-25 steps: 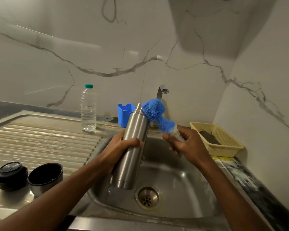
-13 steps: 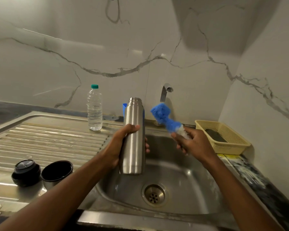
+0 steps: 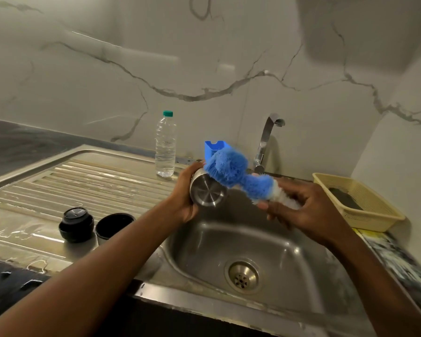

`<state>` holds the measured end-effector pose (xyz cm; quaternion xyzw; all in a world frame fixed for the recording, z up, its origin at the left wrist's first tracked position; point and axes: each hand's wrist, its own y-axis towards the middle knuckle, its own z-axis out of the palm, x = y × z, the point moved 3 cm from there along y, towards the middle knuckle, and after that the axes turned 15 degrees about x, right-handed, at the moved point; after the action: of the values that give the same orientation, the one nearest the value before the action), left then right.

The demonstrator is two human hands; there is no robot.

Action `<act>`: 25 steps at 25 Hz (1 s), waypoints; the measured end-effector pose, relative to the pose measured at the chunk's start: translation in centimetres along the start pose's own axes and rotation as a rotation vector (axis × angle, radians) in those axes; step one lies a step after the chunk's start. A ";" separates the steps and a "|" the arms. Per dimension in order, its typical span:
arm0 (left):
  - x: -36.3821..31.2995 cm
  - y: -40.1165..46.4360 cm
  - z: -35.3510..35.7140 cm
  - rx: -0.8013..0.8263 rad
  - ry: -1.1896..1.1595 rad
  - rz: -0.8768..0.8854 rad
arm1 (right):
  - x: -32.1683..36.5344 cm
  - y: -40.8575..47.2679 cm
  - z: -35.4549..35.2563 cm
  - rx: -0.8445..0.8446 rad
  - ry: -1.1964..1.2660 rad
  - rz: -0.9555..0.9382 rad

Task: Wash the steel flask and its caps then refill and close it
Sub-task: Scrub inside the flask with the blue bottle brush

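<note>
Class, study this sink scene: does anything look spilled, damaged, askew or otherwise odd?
Nothing looks damaged. The steel flask is tipped with its base toward the camera, held by the left hand while the right hand works the blue brush against it. Wet streaks glisten on the draining board, expected during washing.

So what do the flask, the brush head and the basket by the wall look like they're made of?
Flask: brushed stainless steel, going by the silvery sheen and the circular grain on its base. Brush head: fluffy blue bristles, probably synthetic fibre. Basket: cream, probably moulded plastic, with latticed walls.
</note>
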<state>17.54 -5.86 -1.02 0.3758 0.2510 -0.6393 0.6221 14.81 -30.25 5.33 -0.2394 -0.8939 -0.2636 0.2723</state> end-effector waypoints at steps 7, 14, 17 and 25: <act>-0.5 -0.2 -0.6 -0.078 0.006 -0.070 | -0.8 0.8 1.4 0.019 -0.482 -0.150; -0.3 0.0 -0.1 -0.160 0.036 -0.139 | -1.8 0.4 0.1 -0.061 -0.610 -0.139; -0.2 -0.7 0.6 -0.084 -0.018 -0.153 | -1.1 1.3 2.4 0.027 -0.639 -0.195; -0.3 -0.9 0.7 -0.114 0.001 -0.102 | -2.4 0.5 0.1 -0.073 -0.619 -0.143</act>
<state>16.55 -6.17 -0.50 0.3268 0.3064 -0.6547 0.6089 16.82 -30.53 3.96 -0.2542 -0.9388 -0.2289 -0.0406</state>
